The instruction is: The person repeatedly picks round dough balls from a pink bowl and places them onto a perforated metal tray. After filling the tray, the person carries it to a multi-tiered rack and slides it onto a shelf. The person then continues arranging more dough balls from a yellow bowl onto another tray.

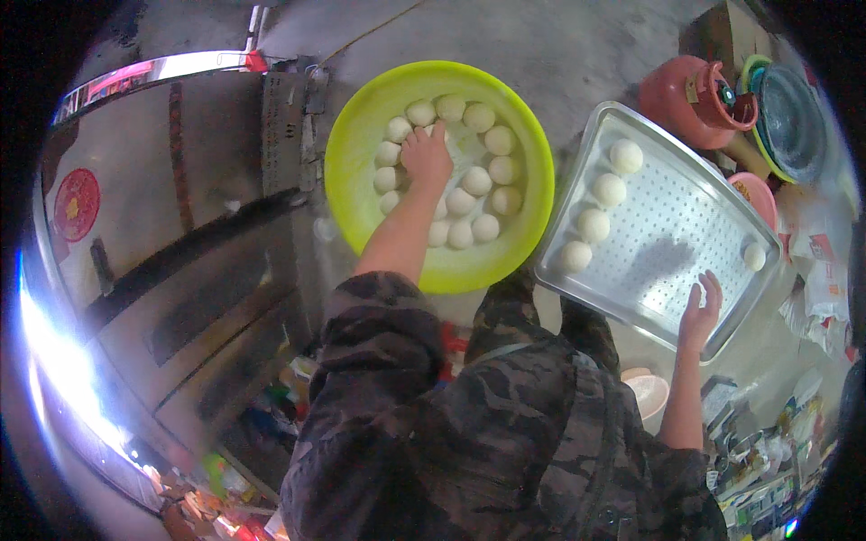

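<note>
My left hand (427, 157) reaches into a yellow-green plastic basin (440, 278), its fingers around a pale dough ball (429, 130) that they mostly hide. Several more dough balls (479, 118) form a curved row along the basin's inner wall, and others (461, 201) lie nearer its middle. White powder, like flour, dusts the basin. To the right is a perforated metal tray (676, 196). Four-in-line aside, several dough balls (609, 190) line its left side, and a single dough ball (754, 257) sits at its right edge. Over the tray's near right part, my right hand (702, 310) is empty with fingers apart.
A red gas cylinder (687, 101) stands behind the tray, beside stacked basins (790, 122) and a pink bowl (754, 196). Plastic bags (825, 284) lie at the right. A pale bowl (647, 393) is near my right forearm. A large panelled structure (216, 149) borders the left.
</note>
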Available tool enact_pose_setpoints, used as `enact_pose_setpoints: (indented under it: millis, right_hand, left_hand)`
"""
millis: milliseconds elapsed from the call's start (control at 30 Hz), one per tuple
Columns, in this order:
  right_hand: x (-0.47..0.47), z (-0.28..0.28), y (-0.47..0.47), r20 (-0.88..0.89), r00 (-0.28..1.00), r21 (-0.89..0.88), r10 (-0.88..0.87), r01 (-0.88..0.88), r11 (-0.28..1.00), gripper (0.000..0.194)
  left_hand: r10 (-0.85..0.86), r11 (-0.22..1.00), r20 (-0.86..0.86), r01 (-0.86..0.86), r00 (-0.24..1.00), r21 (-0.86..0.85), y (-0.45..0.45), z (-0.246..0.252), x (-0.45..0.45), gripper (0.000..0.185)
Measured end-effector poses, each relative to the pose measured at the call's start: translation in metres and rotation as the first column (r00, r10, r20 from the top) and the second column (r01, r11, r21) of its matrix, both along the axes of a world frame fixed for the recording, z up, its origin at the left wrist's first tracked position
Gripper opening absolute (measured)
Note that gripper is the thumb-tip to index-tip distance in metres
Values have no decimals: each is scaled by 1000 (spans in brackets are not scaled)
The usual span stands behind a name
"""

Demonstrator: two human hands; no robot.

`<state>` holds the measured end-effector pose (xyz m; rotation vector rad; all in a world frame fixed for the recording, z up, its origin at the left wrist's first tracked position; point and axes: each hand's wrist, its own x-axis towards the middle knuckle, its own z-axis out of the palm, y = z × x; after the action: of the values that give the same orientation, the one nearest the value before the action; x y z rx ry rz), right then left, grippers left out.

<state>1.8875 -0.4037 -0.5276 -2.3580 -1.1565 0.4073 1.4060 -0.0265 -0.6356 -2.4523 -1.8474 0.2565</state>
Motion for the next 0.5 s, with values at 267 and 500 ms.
enact_pose_setpoints:
  millis: [267,500]
  right_hand:
    - [-64,22,38,-194,980,28,36,-31,999,19]
    - [-113,47,89,-552,829,39,88,-79,996,21]
  left_hand:
    - [47,995,253,-23,966,-97,7,12,-14,56]
    - [580,783,738,15,345,-622,-33,114,17,67]
